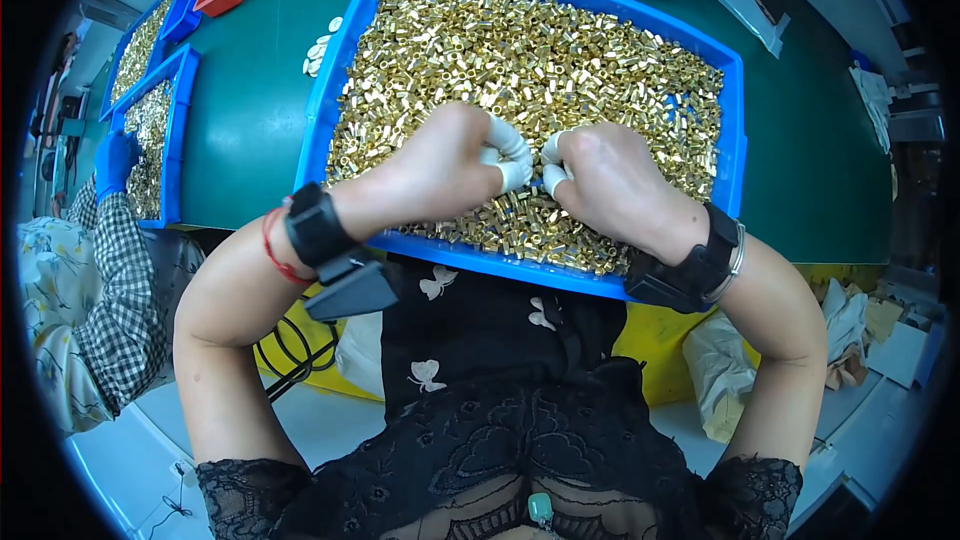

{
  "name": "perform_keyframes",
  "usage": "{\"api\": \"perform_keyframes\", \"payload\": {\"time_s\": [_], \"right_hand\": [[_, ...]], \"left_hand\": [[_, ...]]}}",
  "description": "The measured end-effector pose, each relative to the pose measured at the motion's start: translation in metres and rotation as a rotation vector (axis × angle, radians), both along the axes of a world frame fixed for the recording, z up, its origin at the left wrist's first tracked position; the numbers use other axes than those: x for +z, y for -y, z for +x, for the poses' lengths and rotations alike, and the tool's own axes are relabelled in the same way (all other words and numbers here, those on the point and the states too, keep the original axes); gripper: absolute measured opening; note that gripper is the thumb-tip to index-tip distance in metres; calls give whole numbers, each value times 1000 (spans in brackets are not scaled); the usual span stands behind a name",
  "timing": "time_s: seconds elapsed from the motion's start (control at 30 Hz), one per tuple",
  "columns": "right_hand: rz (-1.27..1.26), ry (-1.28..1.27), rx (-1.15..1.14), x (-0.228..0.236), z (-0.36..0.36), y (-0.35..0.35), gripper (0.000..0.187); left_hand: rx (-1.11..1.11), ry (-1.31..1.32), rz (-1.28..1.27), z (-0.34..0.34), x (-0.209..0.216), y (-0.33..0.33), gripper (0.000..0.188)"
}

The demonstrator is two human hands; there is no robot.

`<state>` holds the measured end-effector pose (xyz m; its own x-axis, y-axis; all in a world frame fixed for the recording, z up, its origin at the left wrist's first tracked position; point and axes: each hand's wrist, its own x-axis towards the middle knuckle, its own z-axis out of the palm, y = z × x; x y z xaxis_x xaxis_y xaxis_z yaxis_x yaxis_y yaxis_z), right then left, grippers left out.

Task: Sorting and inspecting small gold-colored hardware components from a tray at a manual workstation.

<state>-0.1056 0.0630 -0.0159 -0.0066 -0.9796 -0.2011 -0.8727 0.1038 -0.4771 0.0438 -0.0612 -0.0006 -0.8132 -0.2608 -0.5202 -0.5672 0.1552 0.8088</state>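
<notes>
Green tabletop (pixel 250 110) is spreading under a large blue tray (pixel 345 35), which is lying with its long axis running left to right and tilted a little, its right end sitting lower in the view. Small brass parts (pixel 520 50) are filling the tray in a loose heap, pointing every which way. Both hands are resting knuckles-up on the heap near the tray's front edge. The left hand (pixel 440 165) and right hand (pixel 610 180) are curling closed, their white-capped fingertips (pixel 515 172) nearly meeting in the middle; whether anything is pinched there is hidden. Black wrist straps (pixel 318 225) are sitting on both forearms. At far left, another person's blue-gloved hand (pixel 115 160) is hovering beside a second blue tray (pixel 180 120) of brass parts.
</notes>
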Motion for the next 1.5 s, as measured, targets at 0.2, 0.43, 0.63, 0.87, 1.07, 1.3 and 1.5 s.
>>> {"api": "perform_keyframes", "payload": {"time_s": [0.2,0.43,0.63,0.87,1.07,1.3,1.5], "right_hand": [[162,500,-171,-4,-13,-9,11],[387,1427,-460,38,-64,-41,15],[388,931,-534,32,-38,-42,15],[114,179,-172,19,-15,-47,14],[-44,150,-112,9,-5,-48,14],[-12,6,-12,-1,-2,-43,15],[39,34,-2,4,-4,-32,13]], "left_hand": [[414,-68,675,21,6,16,12],[365,-231,927,25,12,10,15],[-58,-61,-4,-5,4,-21,15],[-243,-246,-671,-9,-19,-36,12],[-341,-166,-816,2,-19,-39,12],[-284,-216,-761,-1,-13,-37,16],[-289,-228,-727,-12,-21,-29,18]]}}
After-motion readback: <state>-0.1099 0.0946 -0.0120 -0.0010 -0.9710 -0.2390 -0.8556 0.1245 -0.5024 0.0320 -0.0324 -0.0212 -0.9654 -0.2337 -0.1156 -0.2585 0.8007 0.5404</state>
